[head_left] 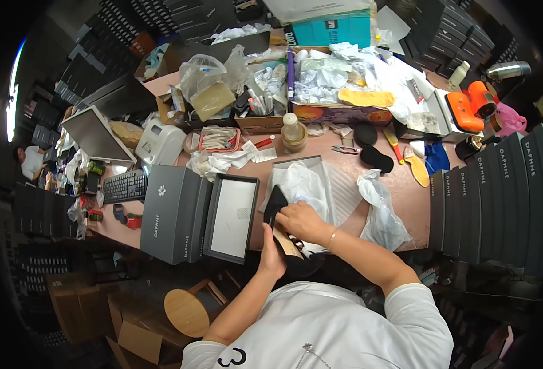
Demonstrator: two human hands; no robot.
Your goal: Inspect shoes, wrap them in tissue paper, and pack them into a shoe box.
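Observation:
A black pointed shoe [275,206] with a tan insole is held upright at the table's near edge. My left hand [272,253] grips its lower part from the left. My right hand [302,220] is closed over its upper right side, next to white tissue paper [302,182] that lies in an open shoe box [339,184]. A grey box lid [231,217] lies just left of the shoe.
A closed grey shoe box [173,212] sits left of the lid. A crumpled clear bag [379,212] lies to the right. Stacked dark boxes [499,197] line the right side. A keyboard [124,186], label printer [159,142], insoles and cluttered cartons fill the far table. A round wooden stool [186,312] stands below.

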